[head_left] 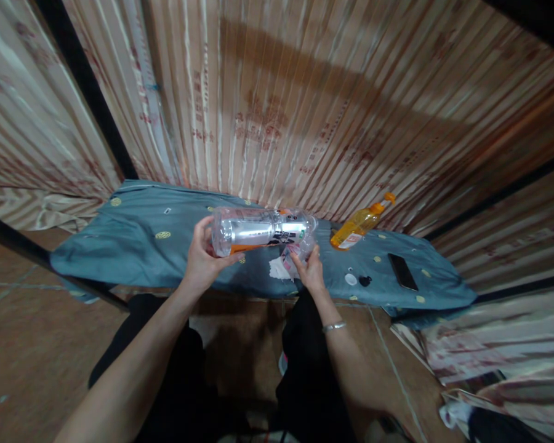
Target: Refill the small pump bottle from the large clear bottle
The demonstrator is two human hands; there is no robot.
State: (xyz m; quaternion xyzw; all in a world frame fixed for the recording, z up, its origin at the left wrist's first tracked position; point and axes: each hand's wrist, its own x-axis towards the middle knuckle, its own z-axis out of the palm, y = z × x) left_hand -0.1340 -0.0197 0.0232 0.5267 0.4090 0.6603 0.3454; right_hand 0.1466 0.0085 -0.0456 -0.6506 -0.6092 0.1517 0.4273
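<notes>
A large clear plastic bottle (253, 231) with a silver and orange label lies sideways in the air above the cloth-covered bench. My left hand (203, 255) is wrapped round its base end at the left. At the other end, my right hand (311, 266) grips near the narrower neck, with something pinkish and clear by the fingers. Below the bottle, a crumpled white tissue-like piece (279, 269) rests on the cloth beside my right hand. What exactly the right fingertips press on is partly hidden.
The bench (138, 240) has a blue-green patterned cloth. To the right stand a yellow pump bottle (354, 227), a white disc (350, 279), a small black object (365, 281) and a black phone (402, 272). A striped curtain (277, 111) hangs behind, with dark metal poles (87, 86) at the sides.
</notes>
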